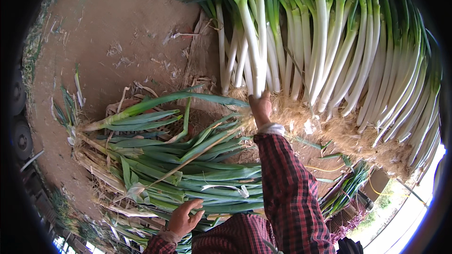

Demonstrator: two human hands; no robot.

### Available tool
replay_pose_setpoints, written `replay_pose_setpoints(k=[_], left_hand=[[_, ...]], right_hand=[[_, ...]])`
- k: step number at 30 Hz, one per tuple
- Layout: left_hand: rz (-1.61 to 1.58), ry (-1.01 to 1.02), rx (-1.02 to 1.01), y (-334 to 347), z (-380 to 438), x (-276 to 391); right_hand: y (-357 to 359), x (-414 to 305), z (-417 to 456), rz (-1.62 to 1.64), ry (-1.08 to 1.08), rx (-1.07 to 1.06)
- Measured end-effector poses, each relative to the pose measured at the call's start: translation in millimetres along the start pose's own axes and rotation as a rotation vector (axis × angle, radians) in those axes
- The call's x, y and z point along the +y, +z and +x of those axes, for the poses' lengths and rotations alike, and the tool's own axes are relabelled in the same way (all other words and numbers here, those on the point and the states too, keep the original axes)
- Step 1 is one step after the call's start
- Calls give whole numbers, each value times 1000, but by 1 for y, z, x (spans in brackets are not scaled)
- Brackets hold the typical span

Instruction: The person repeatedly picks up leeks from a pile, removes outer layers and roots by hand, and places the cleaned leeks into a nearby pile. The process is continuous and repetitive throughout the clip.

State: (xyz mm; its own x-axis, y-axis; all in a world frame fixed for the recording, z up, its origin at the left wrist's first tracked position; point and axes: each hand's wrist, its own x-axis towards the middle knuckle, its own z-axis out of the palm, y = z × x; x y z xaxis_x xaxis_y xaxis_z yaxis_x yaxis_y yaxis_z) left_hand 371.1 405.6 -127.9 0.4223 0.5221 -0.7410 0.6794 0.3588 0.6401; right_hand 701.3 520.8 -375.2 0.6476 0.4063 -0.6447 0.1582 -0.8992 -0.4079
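My right hand (260,108) grips the lower ends of a few peeled leeks or large green onions (259,49), near their roots. Those stalks lie against a long row of white-stemmed stalks (367,60) with green tops and tan, stringy roots (339,141). Low in the view, my left hand (185,217) holds nothing, its fingers apart and slightly curled. Just beyond it lies a heap of unpeeled stalks (197,169), with long green leaves and dry outer layers on their lower ends at the left.
Brown ground (130,31) with scattered peelings spreads at the upper left. A crate (169,127) shows partly under the unpeeled heap. Thin green stalks with purplish roots (348,218) lie at the lower right. Wheels (22,137) stand at the far left.
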Motion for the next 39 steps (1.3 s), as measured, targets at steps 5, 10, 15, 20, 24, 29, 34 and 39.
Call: replay_pose_setpoints(k=[5,10,15,20,24,29,34,39], left_hand=[[-46,-60,23,6,-7,-20],[-233,-321,25,5,-22,-29],[-223,-208,43,16,-39,-31],[-234,-246,-16,30,-62,-21],[-236,-221,-267,58,-74,0],[-86,194,-458,112,-115,9],[-121,-80,-317,66,-173,-73],[-847,-44,643,-134,-315,-222]], right_hand=[[-11,-14,15,-328,-104,48],[-103,-4,38,-271,-248,303],[-128,65,35,-535,-261,46],[-158,222,-162,-889,-728,-256],[-205,235,-332,-827,-549,-628],[-193,126,-421,-259,-404,-1134],[-136,69,-413,-178,-177,-1231],[-37,50,-434,-373,-642,-1121]])
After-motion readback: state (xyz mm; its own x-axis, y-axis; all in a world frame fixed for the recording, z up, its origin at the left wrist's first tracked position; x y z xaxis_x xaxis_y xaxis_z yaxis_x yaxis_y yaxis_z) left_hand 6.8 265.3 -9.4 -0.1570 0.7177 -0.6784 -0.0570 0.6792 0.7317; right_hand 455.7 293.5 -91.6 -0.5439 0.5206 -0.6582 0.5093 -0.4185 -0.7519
